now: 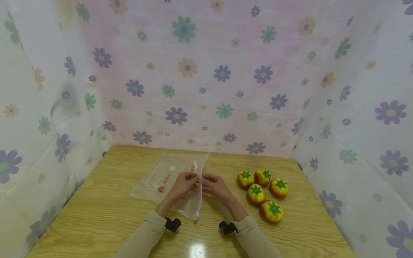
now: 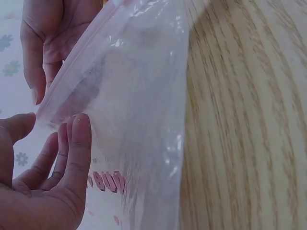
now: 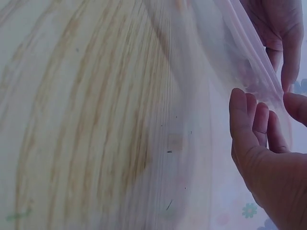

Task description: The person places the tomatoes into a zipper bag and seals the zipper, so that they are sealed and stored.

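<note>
A clear plastic zip bag [image 1: 155, 179] with red print and a pink zip strip [image 1: 200, 193] lies on the wooden table, its mouth edge raised at the middle. My left hand [image 1: 185, 184] grips that edge from the left, thumb on one side of the film and fingers on the other. Facing it, my right hand [image 1: 217, 186] holds the same edge from the right, its fingers [image 3: 240, 115] in front of the film and thumb by the strip. A slider sits at the strip's near end. Between the hands, part of the film is hidden.
Right of the bag stand several yellow-and-red tomato-like fruits [image 1: 256, 193] with green star-shaped tops. The wooden table [image 1: 96, 215] is bounded by flower-patterned cloth [image 1: 206, 89] at the back and sides. Black devices [image 1: 173, 224] are at both wrists.
</note>
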The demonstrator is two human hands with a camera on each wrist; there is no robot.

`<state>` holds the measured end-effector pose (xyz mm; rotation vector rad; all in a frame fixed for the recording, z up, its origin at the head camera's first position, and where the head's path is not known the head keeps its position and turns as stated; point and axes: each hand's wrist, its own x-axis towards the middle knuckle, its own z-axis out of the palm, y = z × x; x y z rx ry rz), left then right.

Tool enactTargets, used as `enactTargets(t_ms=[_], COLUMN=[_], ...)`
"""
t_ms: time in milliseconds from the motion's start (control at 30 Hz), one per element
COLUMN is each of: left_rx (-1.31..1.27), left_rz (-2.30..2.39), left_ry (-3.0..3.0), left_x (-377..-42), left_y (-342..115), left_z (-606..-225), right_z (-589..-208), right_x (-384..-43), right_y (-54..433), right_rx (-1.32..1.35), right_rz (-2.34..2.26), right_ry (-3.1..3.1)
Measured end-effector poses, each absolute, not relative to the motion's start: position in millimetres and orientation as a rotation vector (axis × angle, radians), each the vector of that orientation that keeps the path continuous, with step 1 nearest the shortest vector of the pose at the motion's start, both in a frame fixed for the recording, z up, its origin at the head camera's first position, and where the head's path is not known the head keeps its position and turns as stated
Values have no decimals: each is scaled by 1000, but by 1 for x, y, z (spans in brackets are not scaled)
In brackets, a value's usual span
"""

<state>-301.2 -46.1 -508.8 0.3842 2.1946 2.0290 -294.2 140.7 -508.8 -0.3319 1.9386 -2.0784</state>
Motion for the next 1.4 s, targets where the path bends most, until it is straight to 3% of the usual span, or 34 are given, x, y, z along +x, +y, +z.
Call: enactTargets(t_ms=[1400], left_rx=[419], left_rz=[2008], left_ry=[2355], left_x=[-291], left_y=[-38], left_z=[-495], right_z=[-503], right_x=[-287], right_y=[129], right_rx=[-250], right_rz=[-2138], right_ry=[2201])
